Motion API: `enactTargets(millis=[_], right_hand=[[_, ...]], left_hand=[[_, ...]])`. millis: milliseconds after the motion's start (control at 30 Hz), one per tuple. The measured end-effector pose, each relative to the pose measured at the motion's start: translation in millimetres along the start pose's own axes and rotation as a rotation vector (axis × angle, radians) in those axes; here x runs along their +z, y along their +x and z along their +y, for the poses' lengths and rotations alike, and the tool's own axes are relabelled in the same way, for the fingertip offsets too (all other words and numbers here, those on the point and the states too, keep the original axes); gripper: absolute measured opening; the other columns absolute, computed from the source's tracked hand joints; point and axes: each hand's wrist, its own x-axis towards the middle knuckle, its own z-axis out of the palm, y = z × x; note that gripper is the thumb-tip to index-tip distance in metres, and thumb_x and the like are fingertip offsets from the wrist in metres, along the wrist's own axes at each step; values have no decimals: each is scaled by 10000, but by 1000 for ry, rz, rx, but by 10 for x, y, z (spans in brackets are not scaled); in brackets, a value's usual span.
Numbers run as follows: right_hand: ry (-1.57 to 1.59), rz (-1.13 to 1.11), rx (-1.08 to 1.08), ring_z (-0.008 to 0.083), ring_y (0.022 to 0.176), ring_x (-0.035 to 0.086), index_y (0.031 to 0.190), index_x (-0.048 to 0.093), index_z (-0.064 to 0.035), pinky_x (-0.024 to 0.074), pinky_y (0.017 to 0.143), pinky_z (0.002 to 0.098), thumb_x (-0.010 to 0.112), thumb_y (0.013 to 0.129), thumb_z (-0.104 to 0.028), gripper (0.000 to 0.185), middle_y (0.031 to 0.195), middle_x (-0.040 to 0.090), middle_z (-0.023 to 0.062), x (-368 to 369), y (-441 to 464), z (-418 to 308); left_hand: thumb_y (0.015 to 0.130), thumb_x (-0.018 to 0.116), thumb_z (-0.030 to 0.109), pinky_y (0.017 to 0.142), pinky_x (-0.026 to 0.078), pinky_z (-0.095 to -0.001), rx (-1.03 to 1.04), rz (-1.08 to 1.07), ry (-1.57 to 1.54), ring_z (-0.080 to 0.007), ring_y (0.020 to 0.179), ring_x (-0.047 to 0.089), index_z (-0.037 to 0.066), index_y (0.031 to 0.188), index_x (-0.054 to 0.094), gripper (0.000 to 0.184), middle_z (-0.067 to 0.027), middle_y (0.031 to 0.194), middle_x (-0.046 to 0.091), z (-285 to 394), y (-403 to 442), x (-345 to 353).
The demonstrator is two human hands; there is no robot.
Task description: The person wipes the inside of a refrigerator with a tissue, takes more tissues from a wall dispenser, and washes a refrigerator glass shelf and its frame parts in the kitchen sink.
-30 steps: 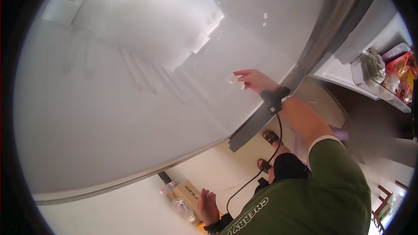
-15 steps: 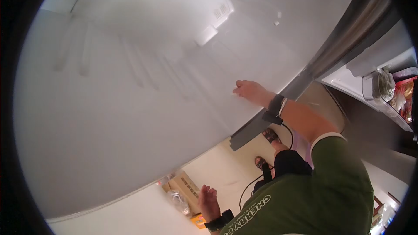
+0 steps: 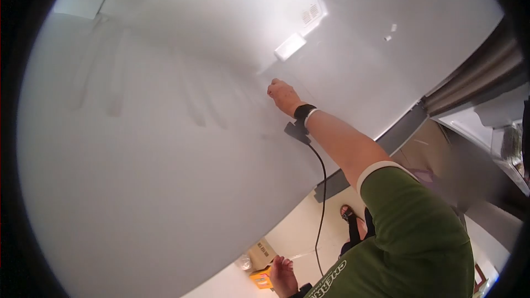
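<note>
Near the middle of the view, my right hand point(image 3: 284, 97) is closed against the smooth, pale inner wall point(image 3: 221, 187) of what looks like a fridge compartment. Whatever lies between its fingers is hidden. A black strap and a small dark device with a cable point(image 3: 323, 187) sit at that wrist. Just above the hand is a bright white block point(image 3: 290, 46) at the edge of a raised panel point(image 3: 215, 11). Low in the view, my left hand point(image 3: 284, 273) hangs with loosely curled fingers, empty, beside an orange box point(image 3: 261, 278).
Two small white pegs point(image 3: 391, 32) stand on the upper right wall. A grey edge strip point(image 3: 406, 129) runs along the compartment's border. At the far right is an open door with a bin point(image 3: 510, 146). A cardboard box point(image 3: 261, 254) stands on the floor.
My right hand has moved left and farther into the compartment. A whitish item seen in its fingers earlier is now hidden. The view has shifted; my left hand stays low.
</note>
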Motion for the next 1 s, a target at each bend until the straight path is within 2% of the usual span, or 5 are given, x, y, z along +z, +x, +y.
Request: enactTargets(millis=[200,300,400,800,1000], right_hand=[[-245,-242,-228,293,924,559,808,643,-34,488,815,348,542,767,-17,111,951,574,118,227,32,-27],[-312,-262,-406,271,911,556,768,653,-46,494,791,326,538,774,-30,116,930,571,98,49,-280,-62],[-326,-351,-499,265,886,541,756,646,-42,493,766,339,547,748,-23,101,904,556,82,-120,-582,-98],[-266,-380,-464,250,881,548,711,621,-14,500,749,326,526,765,-47,113,896,562,90,-624,-1763,-312],[-145,-369,-269,301,868,562,718,613,-1,496,735,365,520,754,-55,113,869,572,123,-704,-2282,-372]], left_hand=[[930,489,165,897,435,-342,33,-66,-51,-223,1048,521,-39,1181,523,326,-112,1153,566,-66,-8,-241],[902,518,159,718,466,-296,35,-1,-28,-174,811,572,-13,1055,578,238,-74,930,614,-51,119,-109],[892,550,166,783,481,-322,55,-97,-63,-195,847,590,-18,1084,579,267,-91,980,621,-6,235,-129],[905,538,175,800,477,-317,46,-249,8,-186,871,589,-5,1105,566,271,-82,988,617,157,241,-124],[902,541,183,808,477,-317,44,-283,10,-187,892,581,0,1116,562,282,-83,1008,609,104,169,-263]])
